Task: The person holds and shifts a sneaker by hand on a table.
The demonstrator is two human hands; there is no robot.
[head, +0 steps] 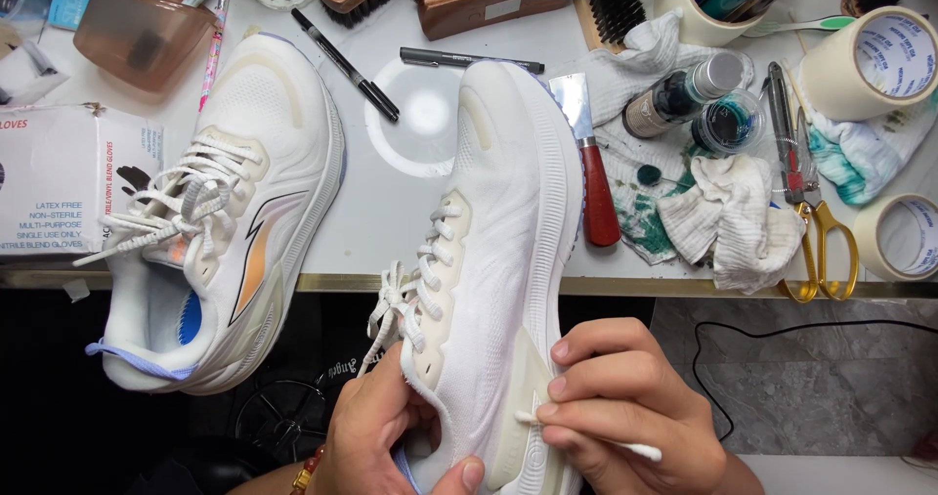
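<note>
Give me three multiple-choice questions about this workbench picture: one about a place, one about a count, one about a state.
1. Where does the second white shoe lie?
A. on the table, left of the held shoe
B. under the scissors
C. inside the glove box

2. How many rolls of tape are at the right edge?
A. one
B. two
C. four

3. What is the right hand doing?
A. resting open on the table
B. pinching a cotton swab against the held shoe
C. holding the scraper

Answers:
1 A: it lies laces up beside the glove box.
2 B: a large roll and a smaller roll show.
3 B: the cotton swab tip touches the held shoe, whose heel is in the left hand.
</note>
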